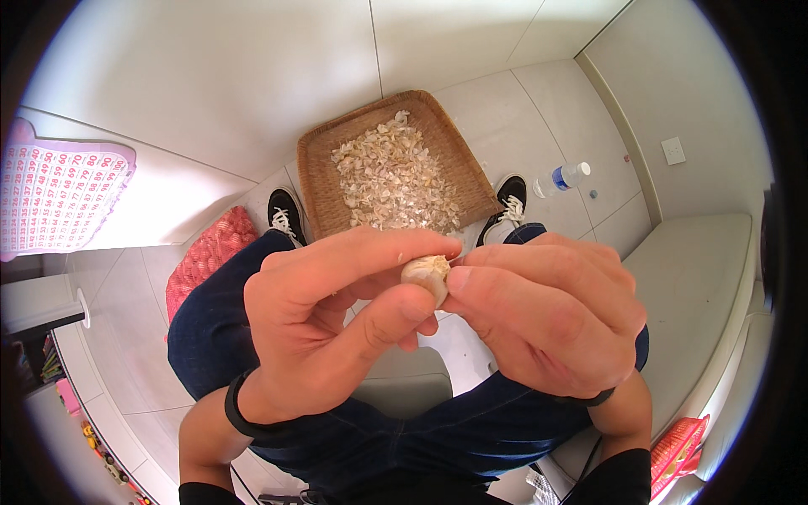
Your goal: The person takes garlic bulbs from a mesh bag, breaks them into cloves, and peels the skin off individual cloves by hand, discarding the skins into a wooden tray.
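Between the thumb and fingers of my left hand (316, 316) is a pale garlic clove (427, 273), its rough yellowish end turned to the right. My right hand (551, 311) pinches that end, thumb and forefinger pressed against the clove. Both hands are raised above my lap, close together. Beyond them, a shallow woven basket (321, 189) rests on the floor between my shoes, with a heap of garlic skins (391, 172) spread over its middle. The tips of some left fingers are partly hidden behind the clove and thumb.
A red mesh bag (210, 252) lies on the floor left of the basket. To the right, a clear plastic bottle (562, 179) lies on the tiles, with a blue cap (593, 194) near it. A grey padded bench (690, 286) runs along my right side.
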Demonstrator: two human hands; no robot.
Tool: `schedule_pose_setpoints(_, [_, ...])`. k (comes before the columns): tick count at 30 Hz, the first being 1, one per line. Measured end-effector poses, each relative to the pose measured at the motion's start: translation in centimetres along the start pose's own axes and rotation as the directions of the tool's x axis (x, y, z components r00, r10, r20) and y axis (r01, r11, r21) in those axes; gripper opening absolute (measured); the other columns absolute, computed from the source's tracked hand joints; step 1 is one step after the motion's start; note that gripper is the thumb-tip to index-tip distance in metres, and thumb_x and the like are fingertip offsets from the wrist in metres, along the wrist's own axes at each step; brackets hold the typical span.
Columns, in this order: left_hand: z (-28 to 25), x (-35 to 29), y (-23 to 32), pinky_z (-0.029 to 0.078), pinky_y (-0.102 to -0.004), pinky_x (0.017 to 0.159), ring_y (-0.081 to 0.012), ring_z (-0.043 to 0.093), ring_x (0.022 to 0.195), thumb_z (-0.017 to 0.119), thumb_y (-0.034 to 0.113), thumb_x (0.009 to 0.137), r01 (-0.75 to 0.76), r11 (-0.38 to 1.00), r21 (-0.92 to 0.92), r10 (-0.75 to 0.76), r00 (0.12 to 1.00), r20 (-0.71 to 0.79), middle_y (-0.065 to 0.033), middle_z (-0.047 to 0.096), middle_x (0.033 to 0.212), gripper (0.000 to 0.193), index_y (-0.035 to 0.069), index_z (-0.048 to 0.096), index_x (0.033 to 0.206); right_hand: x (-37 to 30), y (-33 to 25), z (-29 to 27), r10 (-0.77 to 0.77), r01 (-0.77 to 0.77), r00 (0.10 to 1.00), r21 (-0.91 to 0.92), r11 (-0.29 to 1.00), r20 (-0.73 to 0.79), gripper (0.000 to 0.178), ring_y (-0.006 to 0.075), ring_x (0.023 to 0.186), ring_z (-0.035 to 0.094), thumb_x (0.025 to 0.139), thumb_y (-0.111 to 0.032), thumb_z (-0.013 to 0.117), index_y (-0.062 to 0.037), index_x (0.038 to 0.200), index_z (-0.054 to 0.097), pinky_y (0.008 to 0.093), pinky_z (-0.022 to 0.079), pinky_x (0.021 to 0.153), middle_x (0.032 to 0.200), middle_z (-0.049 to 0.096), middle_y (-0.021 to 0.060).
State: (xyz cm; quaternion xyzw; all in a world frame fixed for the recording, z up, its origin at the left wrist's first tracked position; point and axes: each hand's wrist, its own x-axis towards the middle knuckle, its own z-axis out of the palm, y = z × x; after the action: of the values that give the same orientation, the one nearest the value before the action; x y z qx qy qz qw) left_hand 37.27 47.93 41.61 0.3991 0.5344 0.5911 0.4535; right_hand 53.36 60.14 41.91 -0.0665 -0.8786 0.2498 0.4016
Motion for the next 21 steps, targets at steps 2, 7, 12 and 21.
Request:
schedule_pose_setpoints(2, [0.0,0.0,0.0,0.047,-0.0218,0.061,-0.0099,0.061,0.069,0.069,0.038,0.096,-0.002,1.0,0.001,0.002,1.0,0.0,-0.0111,0.069,0.096,0.053,-0.01,0.064,0.117,-0.1,0.1,-0.1,-0.011,0.011,1.0,-0.002,1.0,0.014,0.025,0.0182,0.061,0.068,0.072,-0.001,0.083,-0.0022,0.095,0.072,0.0258,0.052,0.05,0.082,0.072,0.012])
schedule_pose_setpoints(7, [0.0,0.0,-0.1,0.047,-0.0216,0.061,-0.0098,0.061,0.069,0.069,0.039,0.095,-0.01,1.0,-0.004,0.01,1.0,0.002,-0.0111,0.068,0.096,0.054,-0.01,0.064,0.117,0.0,0.0,-0.2,-0.012,0.012,1.0,0.0,1.0,0.022,0.025,0.018,0.06,0.067,0.072,-0.001,0.083,-0.0023,0.094,0.072,0.026,0.052,0.049,0.082,0.072,0.0118])
schedule_pose_setpoints(12, [0.1,0.0,0.2,0.047,-0.0217,0.061,-0.0099,0.061,0.069,0.07,0.038,0.095,0.005,1.0,-0.006,-0.005,1.0,-0.002,-0.0108,0.068,0.095,0.053,-0.01,0.065,0.117,0.0,0.0,0.0,-0.017,0.017,1.0,0.001,1.0,-0.017,0.026,0.0185,0.06,0.067,0.072,-0.001,0.084,-0.0022,0.094,0.072,0.0259,0.051,0.05,0.082,0.071,0.0121])
schedule_pose_setpoints(21, [-0.2,-0.1,-0.3,0.044,-0.0205,0.057,-0.0097,0.061,0.064,0.072,0.033,0.094,-0.111,0.983,0.146,0.115,0.993,-0.025,-0.0097,0.066,0.088,0.048,-0.01,0.067,0.114,-0.4,0.1,0.8,0.011,-0.008,0.998,0.051,0.999,-0.063,0.029,0.0206,0.062,0.068,0.071,0.003,0.083,-0.0015,0.096,0.071,0.0269,0.053,0.052,0.081,0.071,0.0121])
